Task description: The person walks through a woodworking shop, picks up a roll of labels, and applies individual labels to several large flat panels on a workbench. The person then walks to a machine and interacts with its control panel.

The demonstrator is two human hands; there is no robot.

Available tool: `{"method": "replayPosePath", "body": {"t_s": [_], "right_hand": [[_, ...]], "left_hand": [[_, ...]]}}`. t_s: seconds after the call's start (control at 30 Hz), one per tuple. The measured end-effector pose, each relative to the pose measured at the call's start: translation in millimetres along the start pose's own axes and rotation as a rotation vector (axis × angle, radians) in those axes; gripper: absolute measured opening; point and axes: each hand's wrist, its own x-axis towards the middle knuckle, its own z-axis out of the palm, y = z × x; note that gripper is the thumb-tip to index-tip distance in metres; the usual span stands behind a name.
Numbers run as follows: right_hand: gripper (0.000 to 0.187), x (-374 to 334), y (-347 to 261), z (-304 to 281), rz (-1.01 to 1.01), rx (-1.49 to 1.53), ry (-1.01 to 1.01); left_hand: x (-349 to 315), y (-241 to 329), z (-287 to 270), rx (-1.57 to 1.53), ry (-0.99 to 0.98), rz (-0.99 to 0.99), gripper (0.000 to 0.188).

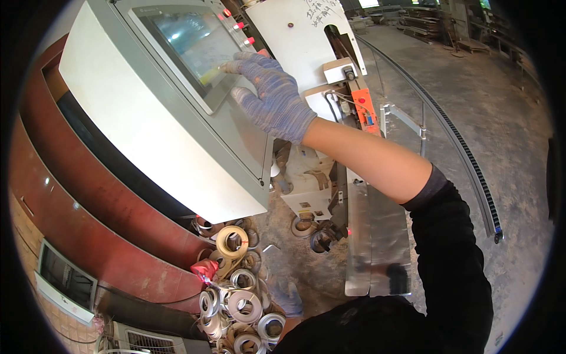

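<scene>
My right hand (274,97), in a blue-grey knitted glove with bare fingertips, reaches up to the touchscreen (186,44) of a grey-and-white control cabinet (156,130). Its fingers stretch toward the screen's lower right edge, a fingertip at or just over the glass, the thumb apart below; it holds nothing. Whether the fingertip presses, I cannot tell. Low in the middle hangs my left hand (287,300), in the same kind of glove, somewhat blurred. Its fingers look loosely apart, with nothing seen in them. It is beside a heap of edge-banding rolls (244,305).
Red buttons (249,42) line the screen's right side. An orange switch panel (365,111) and a metal machine bed (377,248) lie to the right. A curved rail (445,112) bounds the concrete floor. Red curved panels (112,236) and a monitor (68,280) are at left.
</scene>
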Motion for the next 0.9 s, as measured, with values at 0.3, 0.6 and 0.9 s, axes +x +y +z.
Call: {"method": "replayPosePath", "body": {"t_s": [0.3, 0.6, 0.9], "right_hand": [[0.033, -1, 5, 36, -0.112, 0.213, 0.177], [0.035, 1, 11, 24, -0.152, 0.22, 0.106], [0.038, 3, 17, 22, -0.279, 0.075, 0.105]], "left_hand": [[40, 26, -21, 0.093, 0.011, 0.117, 0.067], [217, 180, -21, 0.158, 0.116, 0.278, 0.107], [263, 223, -5, 0.092, 0.218, 0.296, 0.116]]}}
